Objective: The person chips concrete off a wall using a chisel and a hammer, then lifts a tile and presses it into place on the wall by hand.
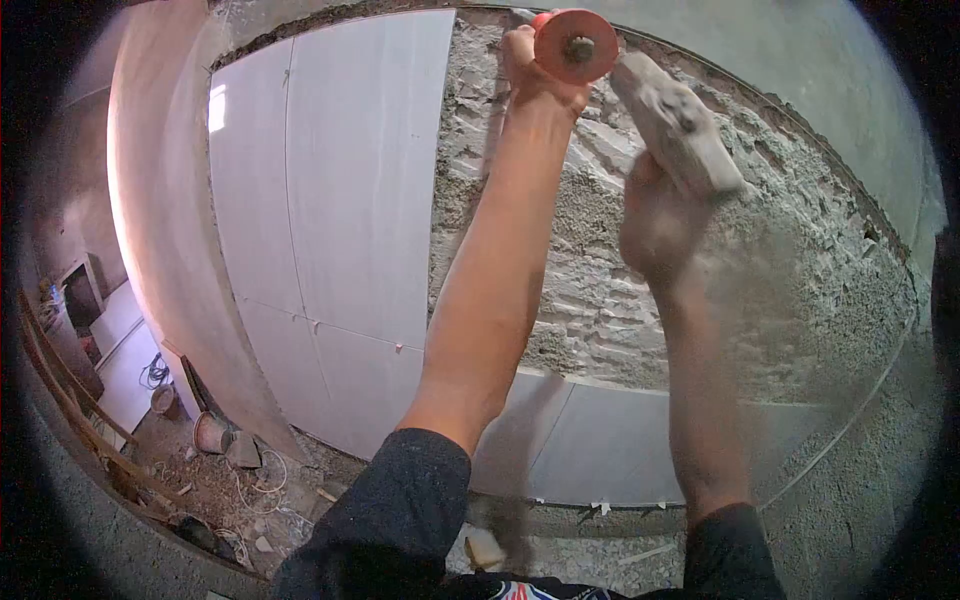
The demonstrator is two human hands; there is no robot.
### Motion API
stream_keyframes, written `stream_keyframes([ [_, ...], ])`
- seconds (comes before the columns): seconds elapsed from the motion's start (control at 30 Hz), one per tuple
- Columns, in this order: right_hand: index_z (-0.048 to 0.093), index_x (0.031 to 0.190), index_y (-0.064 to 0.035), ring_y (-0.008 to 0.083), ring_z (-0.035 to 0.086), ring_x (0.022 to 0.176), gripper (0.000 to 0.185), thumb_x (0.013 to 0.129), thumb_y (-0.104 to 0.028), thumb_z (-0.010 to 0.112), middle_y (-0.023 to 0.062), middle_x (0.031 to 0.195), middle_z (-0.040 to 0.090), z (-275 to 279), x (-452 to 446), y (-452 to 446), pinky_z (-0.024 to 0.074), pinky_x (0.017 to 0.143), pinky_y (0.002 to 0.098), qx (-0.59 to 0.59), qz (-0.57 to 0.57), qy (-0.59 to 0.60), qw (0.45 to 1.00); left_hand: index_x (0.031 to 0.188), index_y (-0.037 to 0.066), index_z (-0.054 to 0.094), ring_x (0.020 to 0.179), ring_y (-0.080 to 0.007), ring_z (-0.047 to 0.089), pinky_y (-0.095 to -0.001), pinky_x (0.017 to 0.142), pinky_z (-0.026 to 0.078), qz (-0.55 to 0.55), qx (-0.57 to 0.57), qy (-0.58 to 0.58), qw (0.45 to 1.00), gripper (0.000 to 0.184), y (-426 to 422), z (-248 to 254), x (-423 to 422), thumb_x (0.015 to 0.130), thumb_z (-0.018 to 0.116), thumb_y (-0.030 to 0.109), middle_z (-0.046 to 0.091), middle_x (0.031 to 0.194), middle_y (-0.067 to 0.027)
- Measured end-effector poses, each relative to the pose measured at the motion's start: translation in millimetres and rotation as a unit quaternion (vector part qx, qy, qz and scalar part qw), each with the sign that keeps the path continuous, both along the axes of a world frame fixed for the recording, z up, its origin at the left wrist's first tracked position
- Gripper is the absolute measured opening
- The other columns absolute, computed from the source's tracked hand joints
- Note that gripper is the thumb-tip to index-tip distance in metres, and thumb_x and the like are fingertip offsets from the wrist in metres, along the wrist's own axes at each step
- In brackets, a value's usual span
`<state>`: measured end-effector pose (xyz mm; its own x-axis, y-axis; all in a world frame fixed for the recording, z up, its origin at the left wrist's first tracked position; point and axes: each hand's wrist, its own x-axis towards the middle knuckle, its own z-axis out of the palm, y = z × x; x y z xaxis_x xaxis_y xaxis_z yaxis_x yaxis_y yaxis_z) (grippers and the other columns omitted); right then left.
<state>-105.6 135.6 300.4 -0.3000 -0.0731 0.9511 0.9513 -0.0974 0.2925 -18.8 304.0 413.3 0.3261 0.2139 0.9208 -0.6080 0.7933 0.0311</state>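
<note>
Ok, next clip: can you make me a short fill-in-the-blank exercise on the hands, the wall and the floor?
1. The left hand holds a tool with a ____ red guard.
2. The right hand, gripping a hammer, appears ____ in the picture than the left.
3. The rough patch has a row of tiles directly ____ it.
4. The buckets appear at the picture's lower ____.

Missing words: round; lower; below; left.

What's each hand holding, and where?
Left hand: chisel-like tool, just behind its red guard. Right hand: hammer, apparently by its handle, hidden in the fist.
</note>
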Motion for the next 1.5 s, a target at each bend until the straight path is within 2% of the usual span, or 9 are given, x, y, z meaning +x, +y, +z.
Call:
stream_keyframes([
  [0.03,0.068,0.102,0.0021,0.0191,0.057,0.064,0.052,0.104,-0.048,0.054,0.0083,0.074,0.063,10.9,15.2,-1.6,0.0462,0.061,0.0372,-0.058,-0.048,0.064,0.995,0.101,0.002,0.066,0.075,-0.019,0.066,-0.0333,0.067,0.058,-0.01,0.005,0.044,0.999,0.024,-10.2,-8.6,-24.3,0.104,0.048,0.018,0.068,0.092,-0.0074],
  [0.07,0.067,0.106,0.0027,0.0167,0.054,0.067,0.06,0.105,-0.055,0.05,0.0038,0.075,0.061,14.6,22.0,-3.4,0.0448,0.062,0.0364,-0.115,-0.094,0.126,0.981,0.106,0.0,0.069,0.08,-0.0246,0.069,-0.0377,0.069,0.06,0.343,0.066,0.066,0.935,0.036,-22.0,-17.2,-44.9,0.1,0.043,0.024,0.071,0.1,-0.0119],
  [0.17,0.067,0.092,0.0016,0.0114,0.044,0.06,0.067,0.104,-0.061,0.048,-0.0019,0.064,0.049,17.6,13.6,-0.2,0.036,0.055,0.0347,-0.071,-0.002,0.146,0.987,0.11,0.0,0.069,0.084,-0.0279,0.07,-0.0412,0.068,0.061,0.048,0.006,0.088,0.995,0.044,-5.8,0.7,-18.0,0.099,0.043,0.033,0.072,0.104,-0.0139],
  [0.3,0.06,0.082,-0.0013,0.0071,0.039,0.059,0.066,0.104,-0.063,0.048,-0.0047,0.063,0.043,15.7,21.5,-2.8,0.031,0.052,0.0308,-0.126,-0.026,0.187,0.974,0.104,0.0,0.069,0.083,-0.0276,0.07,-0.0415,0.071,0.06,0.254,0.0,0.148,0.956,0.04,-29.5,-20.0,-53.1,0.098,0.046,0.032,0.071,0.092,-0.0136],
  [0.33,0.06,0.082,-0.003,0.0071,0.038,0.059,0.064,0.104,-0.062,0.049,-0.0051,0.062,0.041,12.8,21.8,-9.0,0.0305,0.051,0.0302,-0.149,0.0,0.289,0.946,0.1,0.001,0.069,0.077,-0.025,0.068,-0.0389,0.069,0.059,-0.015,0.009,0.061,0.998,0.037,-16.5,-18.6,-42.6,0.099,0.049,0.032,0.069,0.084,-0.0115],
  [0.57,0.059,0.079,0.0009,0.019,0.049,0.047,0.025,0.098,-0.016,0.056,0.0117,0.055,0.049,-51.5,-9.2,-76.6,0.0401,0.05,0.0371,-0.207,-0.114,0.246,0.94,0.099,-0.001,0.056,0.071,-0.0201,0.061,-0.0357,0.065,0.059,0.09,-0.012,0.162,0.983,0.028,28.2,-61.0,-30.7,0.104,0.043,0.023,0.058,0.082,-0.0094],
  [0.73,0.064,0.084,0.0031,0.0138,0.046,0.048,0.033,0.102,-0.024,0.06,0.0057,0.054,0.048,-103.2,-5.5,-94.4,0.037,0.048,0.0342,-0.184,-0.095,0.277,0.938,0.089,0.001,0.069,0.065,-0.0213,0.063,-0.0383,0.063,0.054,0.352,0.067,0.241,0.902,0.042,78.3,-56.6,-31.7,0.106,0.044,0.031,0.068,0.075,-0.0093],
  [1.07,0.064,0.1,-0.0026,0.0074,0.047,0.057,0.041,0.106,-0.042,0.057,-0.0008,0.07,0.054,-212.8,-18.6,-127.2,0.0375,0.051,0.0273,-0.182,-0.056,0.484,0.854,0.122,-0.001,0.059,0.071,-0.0145,0.063,-0.032,0.061,0.058,0.258,0.112,0.419,0.863,0.046,58.7,-272.7,-114.8,0.109,0.047,0.042,0.063,0.088,-0.0057],
  [1.5,0.056,0.08,-0.0071,0.0077,0.045,0.044,0.034,0.105,-0.03,0.06,-0.0007,0.058,0.051,-189.3,-31.7,-76.5,0.0342,0.04,0.0265,-0.113,0.219,0.594,0.766,0.102,-0.01,0.06,0.07,-0.0218,0.068,-0.0377,0.065,0.062,0.32,0.068,0.317,0.89,0.032,16.5,-151.1,-63.8,0.1,0.053,0.022,0.066,0.086,-0.0141],
])
